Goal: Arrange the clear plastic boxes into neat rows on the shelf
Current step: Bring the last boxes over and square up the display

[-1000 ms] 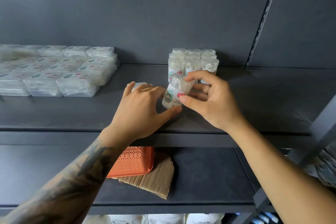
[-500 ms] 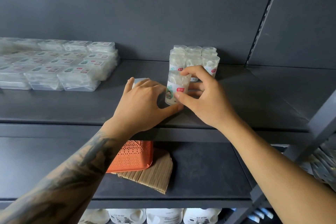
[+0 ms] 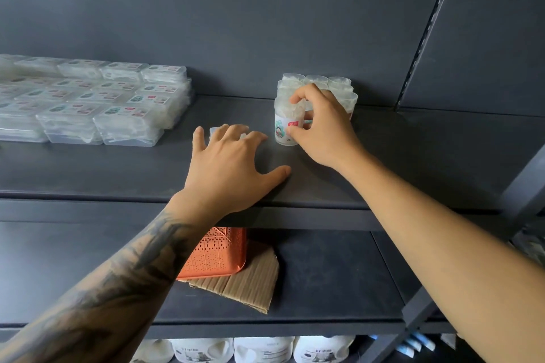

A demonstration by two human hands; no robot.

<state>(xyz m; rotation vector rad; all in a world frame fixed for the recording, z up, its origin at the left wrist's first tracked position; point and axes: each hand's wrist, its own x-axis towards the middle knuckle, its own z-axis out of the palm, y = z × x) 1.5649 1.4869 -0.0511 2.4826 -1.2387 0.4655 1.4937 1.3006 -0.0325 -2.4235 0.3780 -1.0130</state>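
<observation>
My right hand (image 3: pixel 320 130) pinched a round box (image 3: pixel 287 127) against the started cluster (image 3: pixel 317 87); left hand (image 3: pixel 233 168) spread over another (image 3: pixel 216 131); flat boxes (image 3: pixel 88 103) already rowed

Dark shelf (image 3: pixel 413 156), stocked at the back and left.
Flat clear boxes (image 3: pixel 124 109) sat stacked in rows toward the left edge; a cluster of round clear jars (image 3: pixel 339 88) stood at the back, one labelled jar (image 3: pixel 287 130) in front, touching them.
</observation>
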